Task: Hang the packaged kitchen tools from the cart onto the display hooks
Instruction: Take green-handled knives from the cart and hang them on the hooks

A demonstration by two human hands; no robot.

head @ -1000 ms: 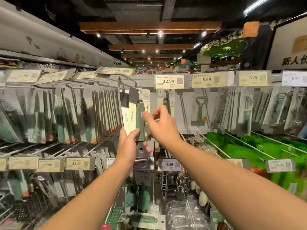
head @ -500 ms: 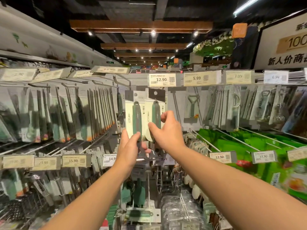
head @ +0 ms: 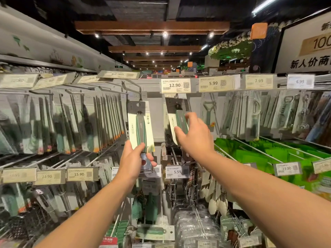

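My left hand (head: 133, 161) grips the lower end of a packaged green-handled tool (head: 140, 125), held upright in front of the display, its hang hole free at the top. My right hand (head: 194, 136) pinches a second, similar packaged tool (head: 176, 120) that tilts at the hook under the 12.90 price tag (head: 175, 85). Whether its hole sits on the hook I cannot tell. The cart is out of view.
Rows of packaged tools hang on hooks at left (head: 86, 122) and right (head: 250, 115). A peeler pack (head: 208, 113) hangs beside the right hand. Green packs (head: 259, 153) fill the lower right pegs. Lower hooks hold spoons and brushes.
The two packs, held together a second ago, have been separated. My right hand carried one pack right to the hook under the 12.90 tag; my left hand keeps the other.
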